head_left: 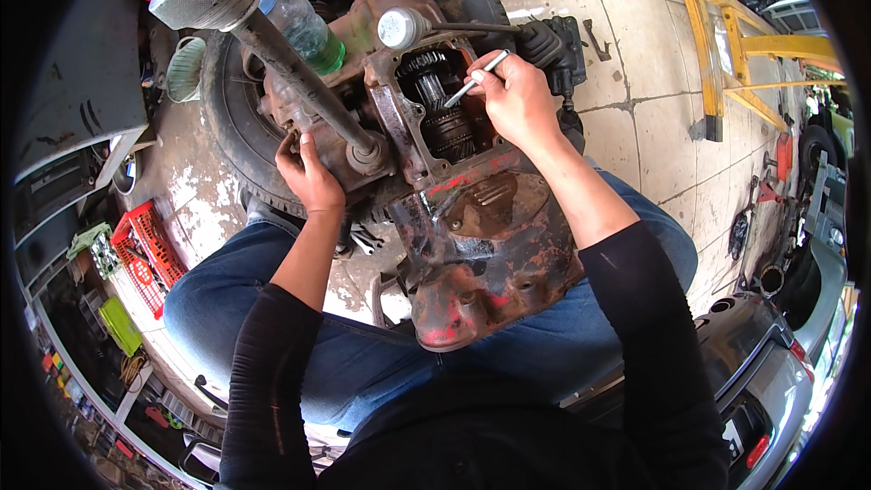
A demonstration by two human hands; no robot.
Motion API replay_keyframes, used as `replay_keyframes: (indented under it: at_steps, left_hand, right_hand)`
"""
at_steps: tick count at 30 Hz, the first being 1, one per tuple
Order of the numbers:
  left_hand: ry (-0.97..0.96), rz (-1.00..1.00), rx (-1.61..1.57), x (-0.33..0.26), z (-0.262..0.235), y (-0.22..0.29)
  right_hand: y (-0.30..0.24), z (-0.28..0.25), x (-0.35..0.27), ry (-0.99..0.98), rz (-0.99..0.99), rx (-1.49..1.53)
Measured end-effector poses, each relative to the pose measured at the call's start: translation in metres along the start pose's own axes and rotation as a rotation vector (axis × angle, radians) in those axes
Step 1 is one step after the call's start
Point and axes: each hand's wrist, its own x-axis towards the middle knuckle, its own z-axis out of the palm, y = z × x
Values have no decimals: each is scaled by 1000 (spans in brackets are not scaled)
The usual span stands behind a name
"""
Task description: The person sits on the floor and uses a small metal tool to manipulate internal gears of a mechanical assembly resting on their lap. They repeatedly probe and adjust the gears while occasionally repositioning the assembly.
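A greasy, red-stained gearbox (413,132) lies between my knees with its top opening uncovered. Inside it, a dark shaft with several gears (449,132) is visible. My right hand (517,102) pinches a slim silvery rod (479,79), like a pen in shape, whose lower end points in among the gears. Whether that tip touches them, I cannot tell. My left hand (313,177) grips the edge of the metal side housing (352,147), thumb on top and fingers partly hidden. From this housing a long shaft with a wide round end (290,68) rises toward the upper left.
A tire (227,118) lies under the gearbox. A bottle of green liquid (313,36) and a white-capped round container (399,29) stand behind. A red crate (150,254) is at left, a yellow metal frame (712,45) at far right. Loose parts lie on the tiled floor (626,45).
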Motion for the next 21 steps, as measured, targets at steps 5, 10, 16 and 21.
replay_keyframes:
  at_steps: [5,10,16,21]
  left_hand:
    - [6,-3,-7,0,0,-1]
    - [11,16,29,2,0,-6]
    - [4,18,8,3,1,-5]
    - [-12,11,-15,1,0,-1]
  right_hand:
    - [-15,9,-10,61,-197,-131]
    - [3,4,0,66,10,103]
    - [-25,-2,-17,9,-196,-213]
    - [-34,-11,-17,-33,-106,-204]
